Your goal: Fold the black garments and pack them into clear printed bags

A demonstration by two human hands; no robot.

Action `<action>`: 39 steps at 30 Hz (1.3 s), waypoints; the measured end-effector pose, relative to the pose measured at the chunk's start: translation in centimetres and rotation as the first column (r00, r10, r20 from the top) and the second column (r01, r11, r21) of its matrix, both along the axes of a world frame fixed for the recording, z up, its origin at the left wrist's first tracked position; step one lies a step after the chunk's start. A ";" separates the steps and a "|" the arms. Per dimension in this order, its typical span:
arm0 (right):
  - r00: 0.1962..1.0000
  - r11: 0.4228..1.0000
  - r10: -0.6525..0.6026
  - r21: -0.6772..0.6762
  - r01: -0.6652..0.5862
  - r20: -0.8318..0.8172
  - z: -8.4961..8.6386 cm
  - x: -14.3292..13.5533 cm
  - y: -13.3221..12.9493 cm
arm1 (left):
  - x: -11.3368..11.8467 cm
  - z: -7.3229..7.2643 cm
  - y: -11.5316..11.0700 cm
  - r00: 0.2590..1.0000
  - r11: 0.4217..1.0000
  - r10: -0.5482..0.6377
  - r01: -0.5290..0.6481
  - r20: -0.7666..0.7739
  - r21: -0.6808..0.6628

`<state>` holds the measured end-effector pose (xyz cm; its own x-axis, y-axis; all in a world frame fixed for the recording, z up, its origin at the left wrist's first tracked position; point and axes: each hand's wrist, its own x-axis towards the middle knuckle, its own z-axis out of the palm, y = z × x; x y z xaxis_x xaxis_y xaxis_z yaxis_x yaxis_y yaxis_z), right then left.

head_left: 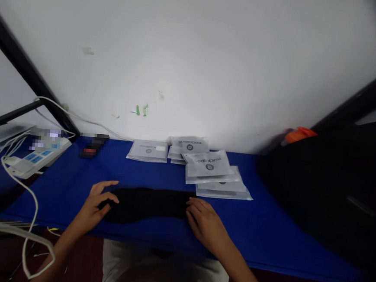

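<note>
A long black cloth (150,204) lies stretched from left to right on the blue table (114,170), near its front edge. At the cloth's left end is my left hand (96,205), its fingers apart and touching the fabric. My right hand (204,220) rests on the right end, fingers together over the cloth's edge. Behind the cloth lie several flat, frosted zip bags with dark print, among them a single bag (148,151) and an overlapping pile (209,165).
A white power strip (38,157) with loose white cables is at the left, beside a dark object (94,146). A large black item (327,191) covers the right side, with something orange (301,134) behind it. A white wall (193,72) stands at the back.
</note>
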<state>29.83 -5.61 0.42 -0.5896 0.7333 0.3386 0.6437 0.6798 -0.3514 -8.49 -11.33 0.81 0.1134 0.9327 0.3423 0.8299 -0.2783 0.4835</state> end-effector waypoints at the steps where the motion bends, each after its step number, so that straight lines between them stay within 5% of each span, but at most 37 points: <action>1: 0.999 1.000 -0.021 0.010 0.022 -0.023 -0.4 0.0 -0.2 | 0.1 -0.3 -0.7 0.999 1.000 0.004 -0.005 -0.038 -0.018; 7: 0.990 0.998 -0.050 0.031 0.055 -0.129 -1.9 0.0 -0.2 | -0.1 -3.1 -1.9 0.974 0.978 0.202 -0.205 -0.099 -0.027; 12: 0.985 0.996 -0.033 0.072 0.046 -0.167 -1.5 0.2 -0.4 | -0.4 -3.7 -1.4 0.881 0.889 0.442 -0.456 -0.170 -0.047; 18: 0.977 0.993 0.000 0.113 0.025 -0.213 -1.2 0.7 -1.4 | 0.4 -0.7 -1.2 0.949 0.924 0.300 -0.314 -0.094 -0.220; 20: 0.979 0.997 0.022 0.079 -0.006 -0.205 -1.1 0.7 -1.7 | 0.6 0.8 -0.5 0.920 0.879 0.388 -0.388 -0.056 -0.278; 23: 0.985 0.996 0.078 -0.019 -0.082 -0.156 -0.6 0.2 -2.1 | 1.5 2.6 1.5 0.800 0.809 0.587 -0.583 0.125 -0.075; 26: 0.983 0.978 0.125 -0.149 -0.145 -0.137 0.0 -0.8 -2.5 | 3.8 3.0 3.7 0.710 0.713 0.615 -0.686 0.344 0.142; 28: 0.982 0.965 0.125 -0.213 -0.154 -0.143 0.2 -1.5 -2.6 | 5.9 2.3 4.6 0.787 0.790 0.507 -0.588 0.352 0.176; 31: 0.983 0.955 0.100 -0.261 -0.139 -0.157 0.2 -2.2 -2.7 | 8.4 0.7 4.7 0.980 0.983 0.124 -0.143 0.157 0.115; 33: 0.981 0.952 0.084 -0.276 -0.130 -0.173 0.0 -2.3 -2.7 | 9.0 -0.1 4.3 0.996 0.998 -0.060 0.060 0.063 0.003; 36: 0.976 0.947 0.069 -0.293 -0.129 -0.207 -0.2 -2.3 -2.8 | 8.5 -0.7 3.6 0.994 1.000 -0.018 0.020 0.112 -0.017; 39: 0.971 0.942 0.059 -0.309 -0.131 -0.231 -0.3 -2.2 -2.7 | 7.8 -1.3 3.3 0.948 0.960 0.263 -0.276 0.181 0.049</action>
<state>27.63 -8.35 0.15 -0.6010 0.7677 0.2223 0.4659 0.5625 -0.6831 -0.64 -8.02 -0.46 -0.2048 0.8921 0.4028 0.7852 -0.0959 0.6117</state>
